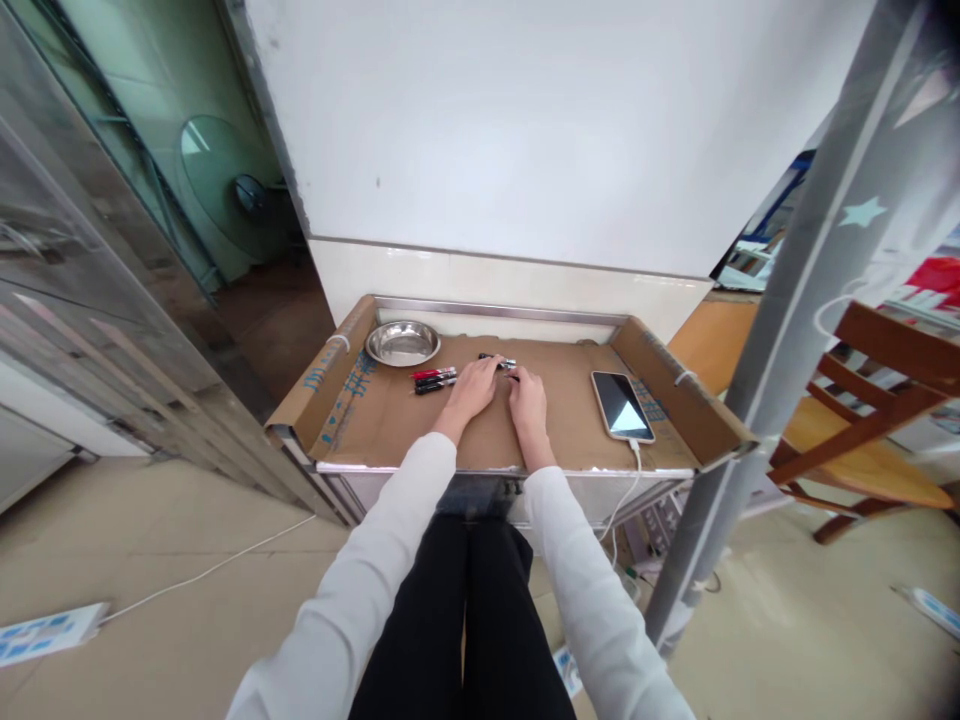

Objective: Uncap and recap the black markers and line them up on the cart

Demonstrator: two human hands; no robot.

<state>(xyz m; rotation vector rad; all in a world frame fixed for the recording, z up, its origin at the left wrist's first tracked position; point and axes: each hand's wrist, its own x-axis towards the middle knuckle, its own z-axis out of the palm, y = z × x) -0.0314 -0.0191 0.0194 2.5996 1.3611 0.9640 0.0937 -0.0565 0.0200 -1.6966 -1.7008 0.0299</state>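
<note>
Both of my hands rest on a cardboard-covered table [390,420]. My left hand [474,385] lies with its fingers reaching toward a dark pen [498,360] at its fingertips. My right hand [528,394] is beside it, fingers curled near the same pen's right end. Whether either hand grips the pen is hard to tell. A red pen [433,374] and a black pen [434,384] lie side by side just left of my left hand. White sleeves cover both arms.
A steel bowl [402,343] stands at the table's back left. A phone [622,406] on a white cable lies at the right. A wooden chair [870,420] and a grey pole [772,330] stand right. A power strip [49,632] lies on the floor.
</note>
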